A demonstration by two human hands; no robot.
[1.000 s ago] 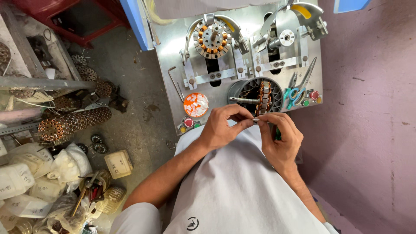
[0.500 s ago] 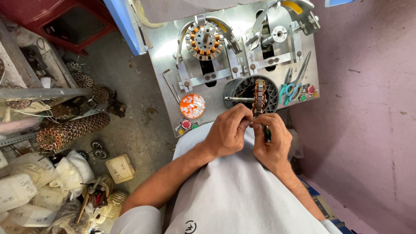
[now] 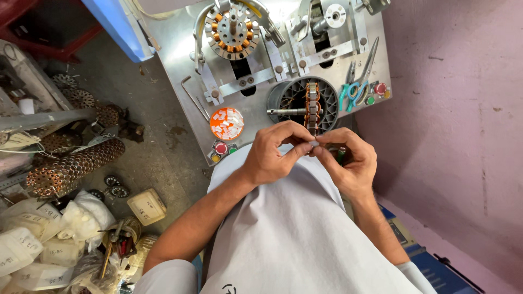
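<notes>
1. We saw a small pale slip [image 3: 314,143] pinched between the fingertips of both hands, just at the near edge of the wound stator [image 3: 311,106]; it looked like thin insulating paper or plastic, so we judged it featherlight, bendable and easy to crease or drop.
2. The stator stood on edge on a steel shaft [image 3: 284,111] in a round black cradle [image 3: 294,99]. With its metal core and copper windings we judged it heavy and stiff, the fine wire fragile; it seemed best held by the outer core or the shaft, never the coils.
3. Our left hand [image 3: 269,155] was closed in a fingertip pinch on the slip. Our right hand [image 3: 351,163] pinched it from the other side and also curled around a dark, partly hidden tool [image 3: 341,155].
4. On the metal bench [image 3: 180,60] an orange dish [image 3: 227,123] of white slips sat near the left hand; blue-handled scissors [image 3: 351,92] lay beyond the right.
</notes>
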